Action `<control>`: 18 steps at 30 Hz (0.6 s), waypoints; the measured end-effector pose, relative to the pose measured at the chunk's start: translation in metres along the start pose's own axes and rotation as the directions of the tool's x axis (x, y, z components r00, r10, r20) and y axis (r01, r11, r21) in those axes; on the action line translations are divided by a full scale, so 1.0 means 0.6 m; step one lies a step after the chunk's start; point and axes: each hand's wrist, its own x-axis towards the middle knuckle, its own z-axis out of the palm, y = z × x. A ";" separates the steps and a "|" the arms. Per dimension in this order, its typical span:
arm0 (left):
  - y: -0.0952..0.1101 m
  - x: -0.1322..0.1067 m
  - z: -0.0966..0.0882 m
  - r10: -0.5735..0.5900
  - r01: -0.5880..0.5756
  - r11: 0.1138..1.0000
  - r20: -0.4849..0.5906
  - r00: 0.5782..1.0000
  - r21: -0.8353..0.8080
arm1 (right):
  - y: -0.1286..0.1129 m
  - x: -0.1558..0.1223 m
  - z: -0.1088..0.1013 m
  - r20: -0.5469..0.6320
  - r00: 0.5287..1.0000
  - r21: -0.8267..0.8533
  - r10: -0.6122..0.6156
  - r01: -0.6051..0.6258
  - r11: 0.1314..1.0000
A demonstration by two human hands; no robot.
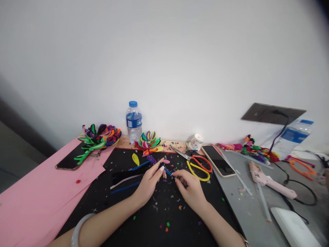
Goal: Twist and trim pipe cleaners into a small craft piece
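Over the black mat [144, 226], a blue pipe cleaner [168, 172] stretches between my two hands. My left hand [152, 178] pinches one end, and a bit of something dark shows at its fingertips. Thumb and fingers of my right hand [189, 187] are closed on the other end. More blue and white pipe cleaners [125, 187] lie left of my left hand. Beyond the hands, looped yellow, purple and pink pieces [135, 159] lie near a small multicoloured pipe-cleaner flower [148, 142]. Red-handled scissors [202, 162] and a bent yellow pipe cleaner [197, 175] rest beyond my right hand.
Pink paper [33, 195] lies left, with a phone [70, 159] and a large pipe-cleaner bunch [102, 137]. Against the wall stand a water bottle [134, 123] and a paper cup [196, 142]. On the right are another phone [218, 161], a corded pink glue gun [269, 181] and glue sticks [264, 202].
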 end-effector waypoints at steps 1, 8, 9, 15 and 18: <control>0.002 -0.001 0.000 0.002 -0.002 1.000 0.008 1.000 -0.002 | 0.000 -0.001 0.000 -0.009 1.000 0.007 0.000 0.000 1.000; 0.006 -0.007 0.010 0.054 -0.068 0.993 0.146 0.988 0.095 | -0.007 -0.005 0.005 -0.029 0.999 0.081 -0.019 0.022 0.996; 0.007 -0.008 0.011 0.062 -0.083 0.989 0.162 0.985 0.122 | -0.009 -0.006 0.005 -0.023 0.999 0.094 -0.031 0.033 0.995; 0.018 -0.011 0.009 0.097 -0.102 0.975 0.037 0.995 0.195 | -0.014 -0.008 0.007 0.000 1.000 0.117 0.027 -0.027 0.993; 0.019 -0.010 0.005 0.097 -0.080 0.973 -0.068 0.993 0.218 | -0.009 -0.006 0.011 -0.005 0.997 0.109 0.082 -0.081 0.991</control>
